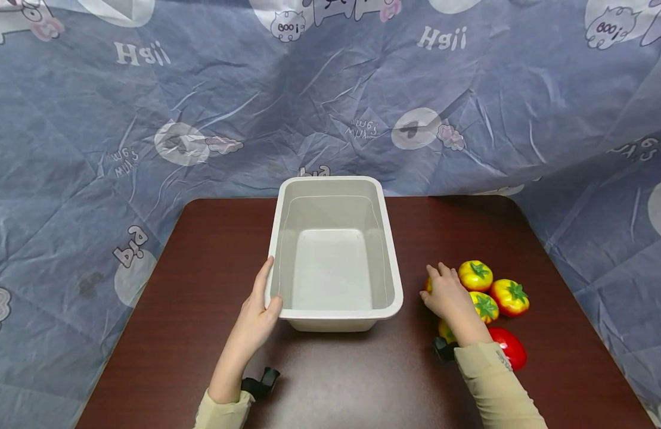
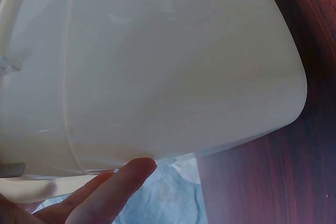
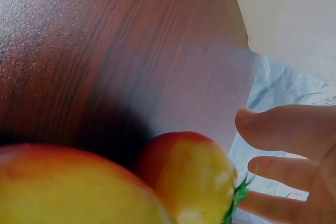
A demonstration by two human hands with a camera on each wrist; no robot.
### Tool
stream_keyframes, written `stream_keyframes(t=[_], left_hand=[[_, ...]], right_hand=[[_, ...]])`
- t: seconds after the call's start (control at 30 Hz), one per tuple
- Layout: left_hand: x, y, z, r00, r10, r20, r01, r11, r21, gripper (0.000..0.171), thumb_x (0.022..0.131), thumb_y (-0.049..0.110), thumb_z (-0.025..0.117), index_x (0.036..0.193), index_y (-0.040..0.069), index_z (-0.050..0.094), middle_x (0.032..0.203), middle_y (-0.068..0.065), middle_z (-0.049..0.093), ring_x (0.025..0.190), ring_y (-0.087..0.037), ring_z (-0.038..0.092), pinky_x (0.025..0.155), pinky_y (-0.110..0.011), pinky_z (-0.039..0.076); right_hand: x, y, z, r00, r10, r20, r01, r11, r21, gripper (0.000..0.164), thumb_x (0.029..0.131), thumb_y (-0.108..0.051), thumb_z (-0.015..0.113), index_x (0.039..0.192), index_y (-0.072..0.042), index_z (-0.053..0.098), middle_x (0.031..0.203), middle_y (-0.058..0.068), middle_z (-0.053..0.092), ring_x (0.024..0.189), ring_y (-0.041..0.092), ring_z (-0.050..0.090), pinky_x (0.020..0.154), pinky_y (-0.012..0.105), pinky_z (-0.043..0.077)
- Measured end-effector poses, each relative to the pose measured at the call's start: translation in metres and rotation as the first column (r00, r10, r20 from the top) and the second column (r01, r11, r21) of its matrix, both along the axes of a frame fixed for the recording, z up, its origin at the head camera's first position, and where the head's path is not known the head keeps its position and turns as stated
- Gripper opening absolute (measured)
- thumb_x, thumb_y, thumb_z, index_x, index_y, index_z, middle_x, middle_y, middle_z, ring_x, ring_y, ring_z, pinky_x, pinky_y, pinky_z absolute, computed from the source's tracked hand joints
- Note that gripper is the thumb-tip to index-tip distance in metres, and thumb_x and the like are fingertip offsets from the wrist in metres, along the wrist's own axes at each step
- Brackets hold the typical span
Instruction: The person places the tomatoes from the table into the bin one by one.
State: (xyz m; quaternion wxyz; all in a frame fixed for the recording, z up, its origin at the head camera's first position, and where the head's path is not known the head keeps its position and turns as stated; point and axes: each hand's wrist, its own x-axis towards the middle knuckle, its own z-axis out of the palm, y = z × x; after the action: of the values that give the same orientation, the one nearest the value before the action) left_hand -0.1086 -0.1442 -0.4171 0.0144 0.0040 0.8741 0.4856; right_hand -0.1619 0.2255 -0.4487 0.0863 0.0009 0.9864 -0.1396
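1. Right hand (image 1: pixel 449 296) and beige sleeve (image 1: pixel 493 381) hide parts of the yellow-and-red tomato-shaped pieces with green leafy tops (image 1: pixel 507 299) and a glossy red rounded piece (image 1: pixel 511 350), right side of dark wood-grain desk (image 1: pixel 217 262).
2. Right hand: fingers spread, grasping nothing; nearest tomato-shaped piece by the fingers, contact unclear.
3. Left hand (image 1: pixel 257 316): grips pale rectangular plastic bin (image 1: pixel 335 313) at its near-left rim, mid-desk; some fingers obscured.

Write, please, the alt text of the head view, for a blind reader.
A person's left hand holds the rim of a gray bin on a dark table. Right of the bin, the right hand is at a cluster of yellow and red, tomato-like fruits.
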Motion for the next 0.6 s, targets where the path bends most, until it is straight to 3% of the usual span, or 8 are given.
stream_keyframes(t=[0.6], left_hand=[[0.0057,0.0048,-0.0012,1.0,-0.011,-0.016,0.011,1.0,-0.007,0.075,0.091,0.011,0.044,0.158,0.034,0.016,0.16,-0.011,0.03,0.137,-0.033,0.043,0.106,-0.057,0.037]], right_hand=[[-0.0042,0.002,-0.0048,1.0,-0.008,0.029,0.008,1.0,0.015,0.069,0.082,-0.01,0.071,0.139,0.013,0.042,0.142,0.043,0.034,0.13,0.064,0.031,0.104,0.068,0.033]])
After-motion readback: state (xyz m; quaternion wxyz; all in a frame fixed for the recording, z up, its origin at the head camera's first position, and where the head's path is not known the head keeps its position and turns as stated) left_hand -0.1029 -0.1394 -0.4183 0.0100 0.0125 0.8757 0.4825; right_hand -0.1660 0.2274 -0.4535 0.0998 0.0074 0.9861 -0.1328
